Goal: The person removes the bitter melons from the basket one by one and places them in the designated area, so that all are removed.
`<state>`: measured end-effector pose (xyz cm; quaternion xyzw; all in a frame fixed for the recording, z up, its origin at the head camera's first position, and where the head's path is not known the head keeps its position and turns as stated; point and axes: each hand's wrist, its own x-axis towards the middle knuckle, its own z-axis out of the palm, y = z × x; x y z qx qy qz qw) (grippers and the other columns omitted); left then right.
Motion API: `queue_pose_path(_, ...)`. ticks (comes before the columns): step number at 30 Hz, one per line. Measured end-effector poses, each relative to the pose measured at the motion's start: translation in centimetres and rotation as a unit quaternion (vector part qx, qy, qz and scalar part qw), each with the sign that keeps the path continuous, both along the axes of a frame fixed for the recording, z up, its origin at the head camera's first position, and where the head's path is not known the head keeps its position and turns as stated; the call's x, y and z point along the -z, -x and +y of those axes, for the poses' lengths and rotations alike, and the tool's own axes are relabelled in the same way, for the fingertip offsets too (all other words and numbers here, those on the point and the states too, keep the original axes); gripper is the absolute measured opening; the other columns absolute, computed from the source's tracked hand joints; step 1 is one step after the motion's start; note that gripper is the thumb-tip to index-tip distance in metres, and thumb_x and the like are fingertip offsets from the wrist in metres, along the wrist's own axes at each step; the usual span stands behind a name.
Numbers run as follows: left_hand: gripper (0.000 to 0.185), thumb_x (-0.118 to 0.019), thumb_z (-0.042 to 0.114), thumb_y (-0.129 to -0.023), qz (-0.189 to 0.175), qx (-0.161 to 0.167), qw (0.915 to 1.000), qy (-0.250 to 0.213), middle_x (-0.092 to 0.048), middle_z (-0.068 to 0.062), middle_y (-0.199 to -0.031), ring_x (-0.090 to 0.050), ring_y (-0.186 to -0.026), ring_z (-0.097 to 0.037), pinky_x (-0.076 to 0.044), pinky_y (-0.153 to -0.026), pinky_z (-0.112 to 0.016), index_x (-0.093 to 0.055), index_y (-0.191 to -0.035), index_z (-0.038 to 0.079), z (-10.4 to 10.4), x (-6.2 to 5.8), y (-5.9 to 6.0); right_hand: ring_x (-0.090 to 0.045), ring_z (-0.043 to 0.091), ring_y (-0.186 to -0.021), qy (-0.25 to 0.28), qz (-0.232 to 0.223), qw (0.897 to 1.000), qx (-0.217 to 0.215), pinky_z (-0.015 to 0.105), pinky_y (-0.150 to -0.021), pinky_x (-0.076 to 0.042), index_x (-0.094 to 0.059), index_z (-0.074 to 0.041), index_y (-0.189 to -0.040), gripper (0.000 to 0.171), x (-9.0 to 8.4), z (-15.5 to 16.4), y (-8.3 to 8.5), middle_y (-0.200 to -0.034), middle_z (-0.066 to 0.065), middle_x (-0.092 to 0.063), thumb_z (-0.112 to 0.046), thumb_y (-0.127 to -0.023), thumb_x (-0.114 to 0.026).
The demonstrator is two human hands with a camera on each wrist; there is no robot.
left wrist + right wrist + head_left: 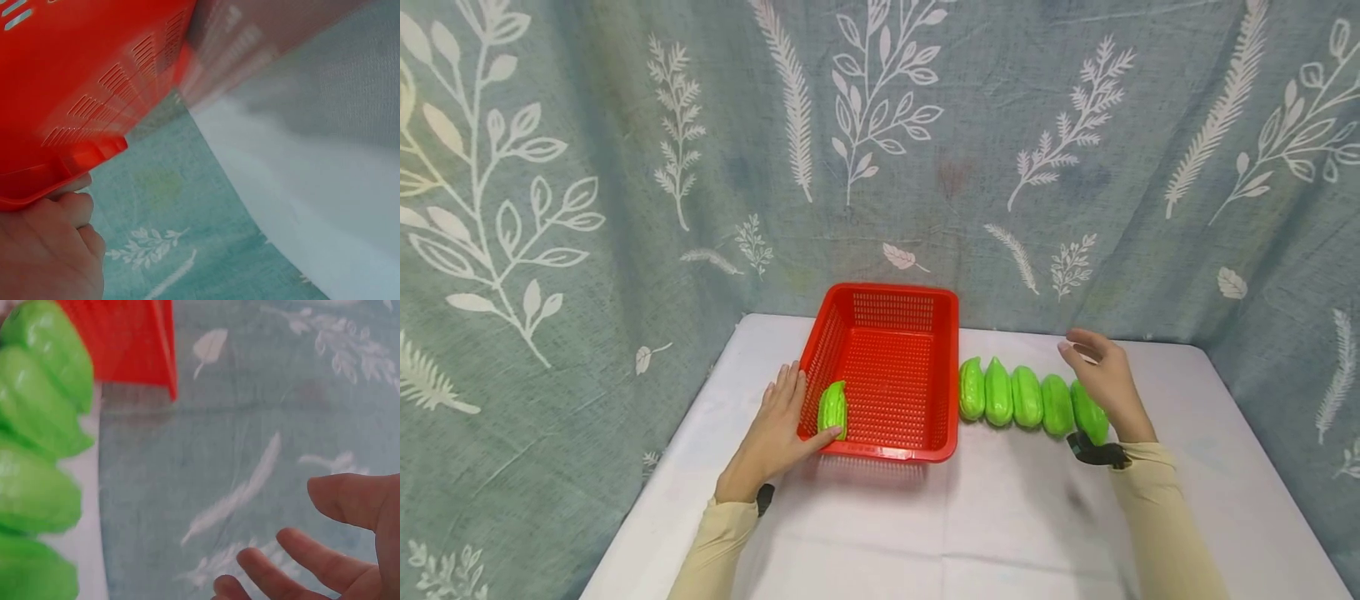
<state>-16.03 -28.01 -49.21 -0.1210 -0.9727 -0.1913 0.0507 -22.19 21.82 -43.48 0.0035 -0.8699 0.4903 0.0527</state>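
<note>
My left hand (771, 446) grips the near left corner of a red plastic basket (891, 454). Its thumb lies over the front rim, and the fingers are along the outside of the left side. Inside the basket, beside that thumb, is one glossy green ridged gourd (832, 408). Several similar gourds (997, 392) lie in a row to the basket's right. Over the row's right end hovers my right hand (1108, 383), nearest the rightmost gourd (1088, 412), which it partly covers. In the right wrist view this hand (337, 556) has thumb and fingers apart, holding nothing.
A white cloth (880, 550) covers the table. Grey-green curtains (925, 208) with white leaf prints hang close behind the table and along both sides. The basket stands near the back edge.
</note>
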Motion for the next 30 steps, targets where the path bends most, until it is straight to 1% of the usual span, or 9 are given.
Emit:
queue_pose_path(6, 0.119, -0.064, 0.072, -0.087, 0.007, 0.002, 0.9999, 0.012, -0.001, -0.017, -0.175, -0.002, -0.164, -0.038, -0.012, -0.131, -0.061, -0.014, -0.163, -0.005, 0.1, -0.1, 0.1, -0.045, 0.046, -0.145, 0.008, 0.02, 0.999, -0.042, 0.062, -0.119, -0.038, -0.046, -0.002, -0.153, 0.061, -1.0, -2.1, -0.1, -0.155, 0.025, -0.05, -0.039, -0.106, -0.057)
queue_pose_path(13, 0.118, -0.064, 0.071, -0.088, 0.008, 0.004, 0.9998, 0.016, -0.004, -0.02, -0.175, -0.006, -0.163, -0.04, -0.015, -0.13, -0.06, -0.015, -0.162, -0.006, 0.1, 0.0, 0.0, -0.052, 0.042, -0.14, 0.017, 0.024, 0.995, -0.095, 0.059, -0.117, -0.043, -0.047, -0.004, -0.154, 0.059, -2.3, -4.5, 0.1, -0.151, 0.024, -0.054, -0.036, -0.106, -0.059)
queue_pose_path(17, 0.118, -0.064, 0.072, -0.088, 0.007, 0.004, 0.9999, 0.015, -0.003, -0.02, -0.175, -0.006, -0.163, -0.039, -0.014, -0.13, -0.06, -0.015, -0.162, -0.006, 0.3, -0.1, 0.0, -0.056, 0.04, -0.137, 0.021, 0.03, 0.993, -0.116, 0.057, -0.115, -0.046, -0.05, -0.005, -0.151, 0.054, -3.0, -6.2, 0.5, -0.145, 0.022, -0.06, -0.032, -0.105, -0.061)
queue_pose_path(23, 0.118, -0.064, 0.072, -0.088, 0.007, 0.001, 0.9998, 0.016, -0.006, -0.021, -0.174, -0.006, -0.163, -0.039, -0.014, -0.13, -0.059, -0.016, -0.162, -0.006, 0.3, 0.0, -0.1, -0.06, 0.04, -0.132, 0.03, 0.044, 0.988, -0.147, 0.055, -0.113, -0.049, -0.054, -0.001, -0.147, 0.05, -3.6, -9.2, 1.1, -0.139, 0.023, -0.064, -0.025, -0.104, -0.062)
queue_pose_path(27, 0.118, -0.065, 0.071, -0.088, 0.011, 0.0, 0.9998, 0.014, -0.007, -0.022, -0.174, -0.006, -0.163, -0.038, -0.014, -0.13, -0.06, -0.016, -0.163, -0.006, 0.2, 0.2, 0.0, -0.065, 0.039, -0.126, 0.033, 0.048, 0.985, -0.165, 0.054, -0.108, -0.052, -0.055, -0.002, -0.146, 0.05, -4.1, -11.3, 1.3, -0.136, 0.022, -0.067, -0.026, -0.103, -0.064)
queue_pose_path(30, 0.118, -0.065, 0.071, -0.088, 0.008, 0.0, 0.9999, 0.011, -0.006, -0.021, -0.174, -0.005, -0.163, -0.038, -0.013, -0.13, -0.06, -0.016, -0.163, -0.006, 0.3, 0.3, -0.1, -0.067, 0.039, -0.122, 0.029, 0.048, 0.983, -0.176, 0.053, -0.104, -0.055, -0.056, -0.005, -0.146, 0.05, -4.3, -12.9, 1.5, -0.133, 0.02, -0.068, -0.028, -0.103, -0.064)
